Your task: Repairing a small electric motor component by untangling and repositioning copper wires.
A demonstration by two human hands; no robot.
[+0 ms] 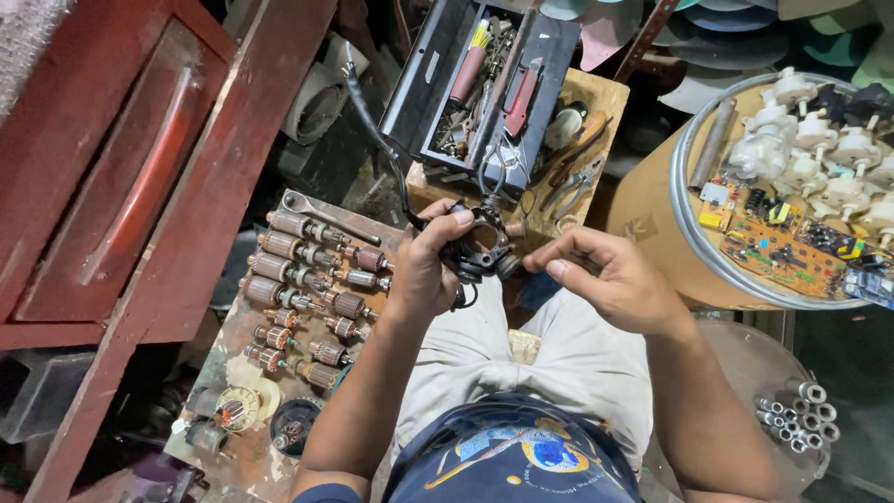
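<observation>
Got the black motor housing point(477, 244) gripped tight in my left hand point(430, 265) over my lap, right hand point(605, 275) pinching at its edge, armature rotors point(303, 279) lined up on the surface beside me.

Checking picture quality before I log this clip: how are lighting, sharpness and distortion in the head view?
Head view: even, fairly bright light on the left hand, right hand and the dark motor part between them, all sharp; wide-angle bend at the red cabinet; deep shadow at the lower left; mild glare on the drum's metal rim.
</observation>
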